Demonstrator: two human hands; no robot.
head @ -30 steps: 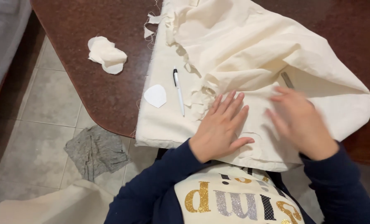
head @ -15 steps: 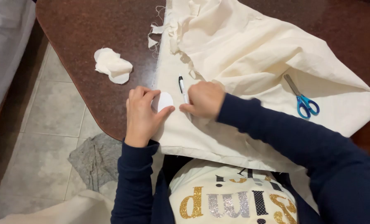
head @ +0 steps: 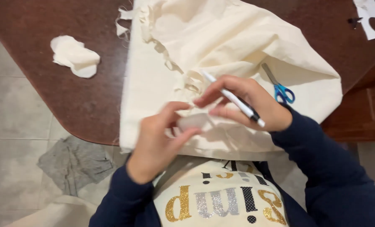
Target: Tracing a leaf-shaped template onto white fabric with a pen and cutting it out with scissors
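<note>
Cloth (head: 221,46), cream and frayed along its left edge, lay heaped over the near part of the dark reddish counter (head: 86,96) and hung over its rim toward the person. The left hand (head: 160,141) rose from six o'clock with its fingers curled around a small white cut-out piece (head: 192,121), thumb and forefinger pinching it just above the cloth. The right hand (head: 248,103) came in from four o'clock and touched the same piece with its fingertips; its grip was pressed together on a white pen (head: 233,100), which ran slantwise across the fingers with its dark section near the knuckles and one end pointing to ten o'clock. The two hands met at the centre of the view, over the lower fold of the cloth.

Scissors (head: 280,86) with blue handles lay on the cloth at two o'clock from the right hand, near it but apart, blades pointing to eleven o'clock. A crumpled white scrap (head: 75,56) rested on the bare counter at ten o'clock, well apart from the hands. White cut paper (head: 370,19) showed at the far corner at one o'clock. A grey rag (head: 72,162) lay on the tiled floor (head: 15,126) at eight o'clock, below the counter's rounded edge. Both arms wore dark blue sleeves.
</note>
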